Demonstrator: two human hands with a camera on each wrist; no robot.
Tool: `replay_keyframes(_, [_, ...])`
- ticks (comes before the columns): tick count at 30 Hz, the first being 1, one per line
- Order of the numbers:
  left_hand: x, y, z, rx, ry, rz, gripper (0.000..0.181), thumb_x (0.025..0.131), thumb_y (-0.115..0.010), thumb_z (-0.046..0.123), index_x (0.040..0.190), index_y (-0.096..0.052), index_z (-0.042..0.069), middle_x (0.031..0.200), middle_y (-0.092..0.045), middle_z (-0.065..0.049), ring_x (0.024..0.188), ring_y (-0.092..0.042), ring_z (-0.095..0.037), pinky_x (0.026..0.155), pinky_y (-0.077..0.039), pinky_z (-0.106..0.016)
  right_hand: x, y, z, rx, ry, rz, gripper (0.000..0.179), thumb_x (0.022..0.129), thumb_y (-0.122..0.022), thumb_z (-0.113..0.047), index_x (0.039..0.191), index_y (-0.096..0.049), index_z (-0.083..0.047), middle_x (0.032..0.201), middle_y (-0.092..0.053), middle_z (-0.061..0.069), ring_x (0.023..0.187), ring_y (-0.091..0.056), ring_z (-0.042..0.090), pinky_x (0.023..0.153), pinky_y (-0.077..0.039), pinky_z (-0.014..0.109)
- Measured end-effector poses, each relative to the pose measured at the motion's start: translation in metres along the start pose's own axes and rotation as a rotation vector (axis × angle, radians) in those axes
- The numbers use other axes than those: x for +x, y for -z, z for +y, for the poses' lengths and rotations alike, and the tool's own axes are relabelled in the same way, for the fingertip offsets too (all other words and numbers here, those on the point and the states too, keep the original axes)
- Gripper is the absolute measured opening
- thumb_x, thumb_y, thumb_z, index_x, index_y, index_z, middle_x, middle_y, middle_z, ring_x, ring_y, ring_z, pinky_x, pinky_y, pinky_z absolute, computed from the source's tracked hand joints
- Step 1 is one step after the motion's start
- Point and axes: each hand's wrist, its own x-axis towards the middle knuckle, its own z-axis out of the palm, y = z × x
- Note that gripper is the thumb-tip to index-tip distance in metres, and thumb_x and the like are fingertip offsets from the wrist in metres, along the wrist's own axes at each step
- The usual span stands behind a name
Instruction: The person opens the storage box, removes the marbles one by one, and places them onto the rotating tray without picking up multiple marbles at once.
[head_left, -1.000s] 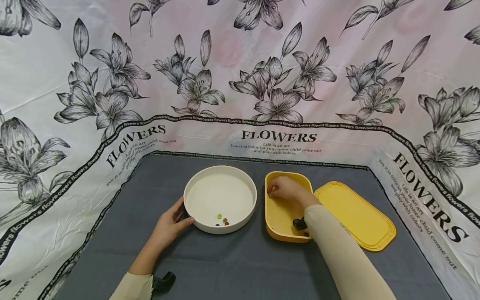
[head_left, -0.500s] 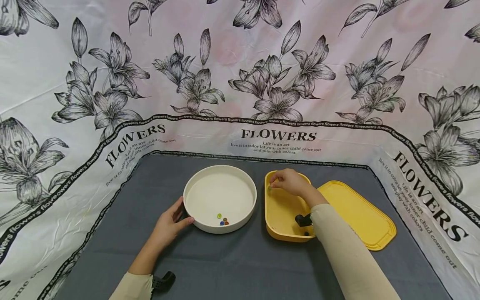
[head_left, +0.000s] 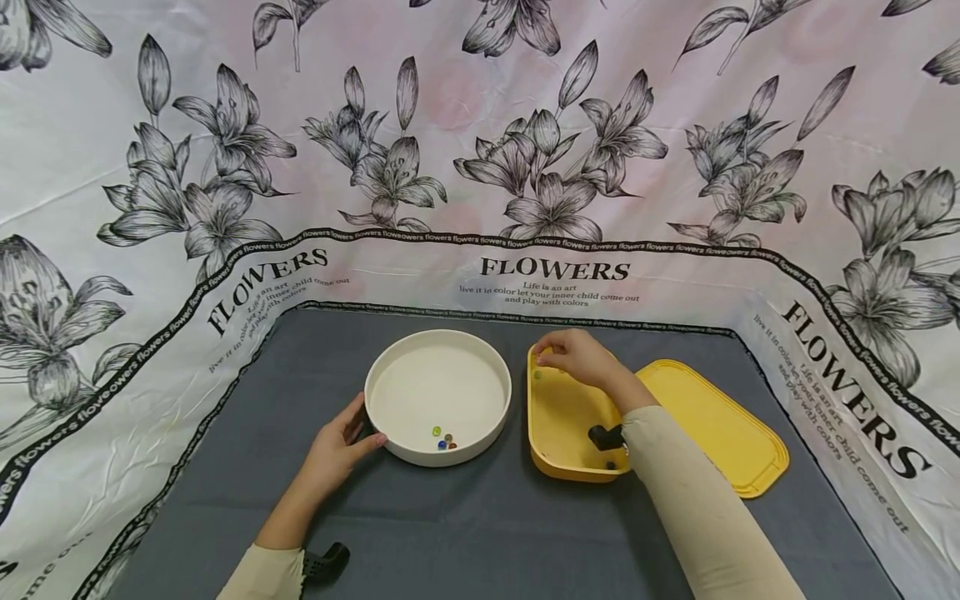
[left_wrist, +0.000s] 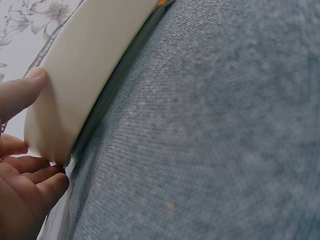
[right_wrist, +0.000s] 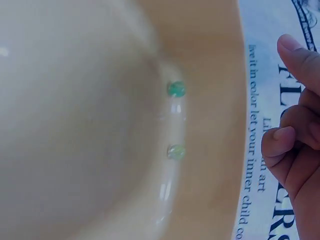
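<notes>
My left hand (head_left: 335,450) holds the near-left side of a round white tray (head_left: 427,379), thumb at the rim and fingers along the wall. A few glass marbles lie near the tray's front: a yellow-green marble (head_left: 437,431), a blue marble (head_left: 442,445) and brownish ones beside it. Over the far-left rim of a yellow plastic box (head_left: 570,421) hovers my right hand (head_left: 581,358), fingers bent and thumb apart, with nothing seen between them. Below it in the right wrist view, a green marble (right_wrist: 176,89) and a paler green marble (right_wrist: 176,152) lie against the box's wall.
A yellow lid (head_left: 720,429) lies right of the box, partly behind the right sleeve. A small dark object (head_left: 611,465) sits in the box's near-right corner. Grey cloth (head_left: 450,533) covers the table, and a flower-printed curtain (head_left: 420,275) stands behind.
My right hand has lifted from inside the box to its far rim, bringing green marbles into view. The blue marble has rolled up beside the brownish ones. My left hand stays put.
</notes>
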Motion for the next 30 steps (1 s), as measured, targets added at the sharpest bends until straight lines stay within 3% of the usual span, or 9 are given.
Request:
replay_keyframes(9, [0.000,0.000,0.000,-0.005,0.002,0.002,0.096,0.091,-0.081,0.023,0.162,-0.021,-0.001,0.167,-0.023,-0.020,0.153,-0.027,-0.036,0.118,-0.032,-0.042,0.003,-0.004,-0.025,0.056,0.026,-0.021,0.014,0.100,-0.070,-0.031,0.110,-0.077,-0.025,0.083,-0.062,0.005,0.072,-0.051,0.021,0.065,-0.047,0.033])
replay_keyframes(15, [0.000,0.001,0.001,-0.016,-0.013,0.003,0.095,0.091,-0.080,0.022,0.162,-0.022,-0.003,0.167,-0.023,-0.023,0.152,-0.027,-0.039,0.119,-0.031,-0.045,0.011,-0.007,-0.041,0.016,0.076,-0.032,0.014,0.100,-0.070,-0.030,0.112,-0.076,-0.025,0.097,-0.072,-0.002,0.079,-0.061,0.021,0.069,-0.053,0.035])
replay_keyframes(22, [0.001,0.001,0.001,-0.040,-0.015,0.000,0.093,0.091,-0.080,0.017,0.161,-0.022,-0.003,0.166,-0.024,-0.024,0.152,-0.029,-0.040,0.120,-0.032,-0.047,0.023,-0.013,-0.062,0.005,0.082,-0.077,0.018,0.100,-0.070,-0.028,0.116,-0.076,-0.024,0.091,-0.072,0.016,0.061,-0.050,0.019,0.056,-0.046,0.032])
replay_keyframes(26, [0.001,0.001,0.002,-0.043,-0.022,-0.002,0.093,0.091,-0.080,0.018,0.161,-0.023,-0.002,0.166,-0.025,-0.024,0.151,-0.029,-0.040,0.120,-0.032,-0.047,0.029,-0.017,-0.073,-0.002,0.097,-0.094,0.019,0.099,-0.072,-0.028,0.117,-0.076,-0.025,0.098,-0.074,0.007,0.067,-0.053,0.019,0.060,-0.049,0.031])
replay_keyframes(30, [0.001,0.001,0.002,-0.050,-0.022,-0.003,0.093,0.091,-0.080,0.018,0.161,-0.023,-0.002,0.166,-0.025,-0.024,0.151,-0.030,-0.040,0.120,-0.032,-0.048,0.036,-0.023,-0.083,-0.043,0.139,-0.108,0.020,0.099,-0.071,-0.029,0.118,-0.076,-0.026,0.110,-0.073,-0.006,0.084,-0.058,0.017,0.075,-0.054,0.032])
